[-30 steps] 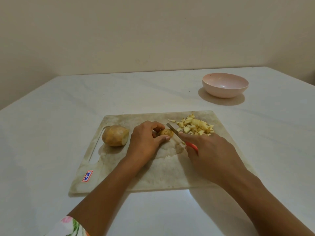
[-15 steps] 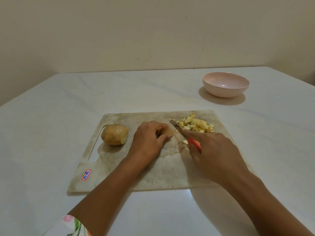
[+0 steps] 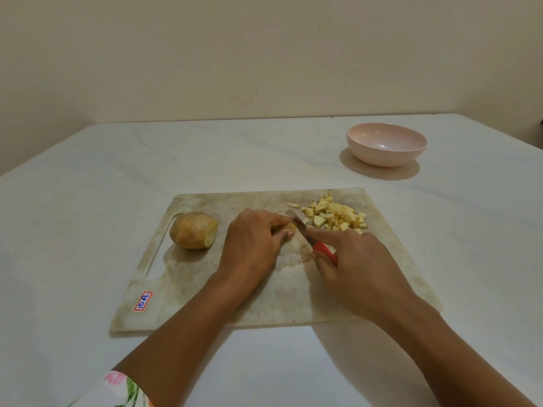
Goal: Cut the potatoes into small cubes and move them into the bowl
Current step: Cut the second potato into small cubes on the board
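Both hands work over the middle of a worn, mottled beige plastic cutting board on a white table. Left hand, its forearm coming out of a floral sleeve, curls its fingers over a small brown-skinned potato piece and pins it to the board. Right hand grips a red-handled knife with a narrow steel blade, forefinger stretched along the top; the blade slants down against the pinned piece. A red-edged sticker sits on the board's near left corner. Left of the hands, by the handle slot, lies a larger tan potato with one end cut off. At the far right corner sits a heap of pale yellow potato cubes, all on the board. Well beyond it stands a pale pink round bowl, apart from the board.
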